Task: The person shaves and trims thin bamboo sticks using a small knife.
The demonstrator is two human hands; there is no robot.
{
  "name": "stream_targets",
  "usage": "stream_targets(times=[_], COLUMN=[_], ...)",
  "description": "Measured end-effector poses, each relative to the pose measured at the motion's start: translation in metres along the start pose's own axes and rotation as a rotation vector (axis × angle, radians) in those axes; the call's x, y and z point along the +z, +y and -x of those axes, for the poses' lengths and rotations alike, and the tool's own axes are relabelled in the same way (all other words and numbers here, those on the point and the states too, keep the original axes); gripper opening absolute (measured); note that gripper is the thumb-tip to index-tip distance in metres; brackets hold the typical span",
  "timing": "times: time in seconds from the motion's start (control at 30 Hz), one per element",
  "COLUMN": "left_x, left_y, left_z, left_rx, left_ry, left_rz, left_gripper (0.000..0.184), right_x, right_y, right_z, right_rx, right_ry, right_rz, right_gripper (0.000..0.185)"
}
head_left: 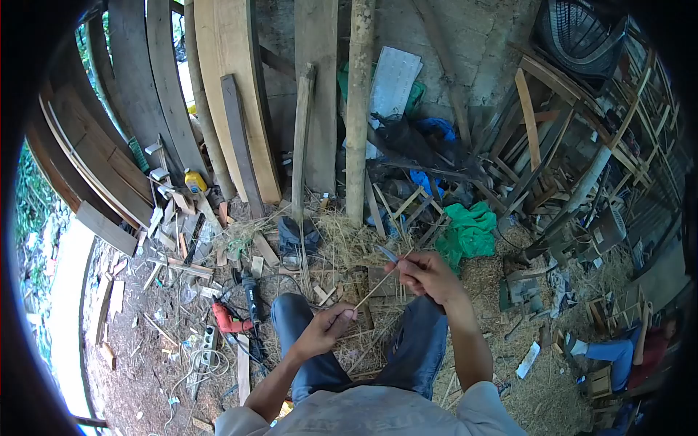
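Observation:
Between my knees, my left hand is closed around one end of a thin wooden stick. The stick slants up and to the right toward my right hand. That hand is closed on a small knife, whose short grey blade points up and left from the fingers. The blade lies close to the stick's upper end; whether they touch I cannot make out. My right fingers hide the knife's handle. Pale shavings lie in a heap on the ground beyond my hands.
A red power drill, an angle grinder and a power strip lie at left. Boards lean behind a bamboo post. Green plastic sits right of my hands. Another person's leg shows far right.

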State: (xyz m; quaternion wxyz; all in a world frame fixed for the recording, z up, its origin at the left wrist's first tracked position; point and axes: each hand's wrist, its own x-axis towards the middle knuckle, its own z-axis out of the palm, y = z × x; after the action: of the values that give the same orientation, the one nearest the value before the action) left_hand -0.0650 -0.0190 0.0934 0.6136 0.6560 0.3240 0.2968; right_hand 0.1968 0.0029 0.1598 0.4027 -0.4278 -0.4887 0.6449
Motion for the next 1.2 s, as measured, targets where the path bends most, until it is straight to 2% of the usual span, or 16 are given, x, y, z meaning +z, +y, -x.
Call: stream_targets(times=[0.1,0.17,0.27,0.33,0.4,0.5,0.6,0.7,0.77,0.9,1.0,1.07,1.13,1.2], left_x=[0.004,0.005,0.005,-0.008,-0.024,-0.028,-0.021,-0.020,-0.017,-0.008,-0.002,0.002,0.002,-0.005], left_y=[0.006,0.007,-0.003,-0.020,-0.027,-0.030,-0.024,-0.022,-0.027,-0.010,0.003,0.009,-0.002,-0.014], left_z=[-0.003,-0.005,-0.004,0.010,0.016,0.017,0.004,0.005,0.002,0.005,0.003,0.000,0.005,0.011], left_rx=[0.098,0.125,0.066,0.027,-0.008,-0.075,-0.050,-0.025,0.148,0.177,0.145,0.087,0.157,0.223], left_ry=[0.039,0.075,0.057,0.073,0.096,0.179,0.158,0.146,0.216,0.247,0.216,0.216,0.236,0.240], left_rz=[-0.026,-0.141,-0.135,-0.062,0.001,0.077,0.078,-0.018,-0.289,-0.406,-0.384,-0.424,-0.417,-0.421], left_gripper=[0.018,0.018,0.018,0.017,0.016,0.016,0.016,0.015,0.011,0.009,0.014,0.014,0.012,0.010], right_x=[-0.007,-0.010,-0.024,-0.073,-0.127,-0.101,-0.053,-0.012,0.006,0.005,0.001,-0.010,-0.034,-0.098], right_y=[-0.001,-0.002,0.005,0.006,-0.004,0.002,0.015,0.023,0.029,0.029,0.027,0.032,0.030,0.024], right_z=[-0.001,-0.002,-0.004,-0.002,0.011,0.006,-0.005,-0.012,-0.016,-0.028,-0.030,-0.035,-0.038,-0.029], right_rx=[0.042,0.050,0.030,-0.163,-0.257,-0.193,-0.105,-0.054,-0.028,0.011,-0.018,-0.010,-0.049,-0.283], right_ry=[0.067,0.216,0.165,0.641,0.714,0.665,0.487,0.345,0.134,0.130,0.203,0.250,0.665,0.833], right_rz=[-0.017,0.011,0.077,0.154,0.005,-0.023,-0.022,-0.045,-0.036,-0.072,-0.007,-0.126,-0.099,-0.210], right_gripper=[0.025,0.027,0.028,0.028,0.030,0.032,0.033,0.032,0.031,0.028,0.028,0.028,0.029,0.030])
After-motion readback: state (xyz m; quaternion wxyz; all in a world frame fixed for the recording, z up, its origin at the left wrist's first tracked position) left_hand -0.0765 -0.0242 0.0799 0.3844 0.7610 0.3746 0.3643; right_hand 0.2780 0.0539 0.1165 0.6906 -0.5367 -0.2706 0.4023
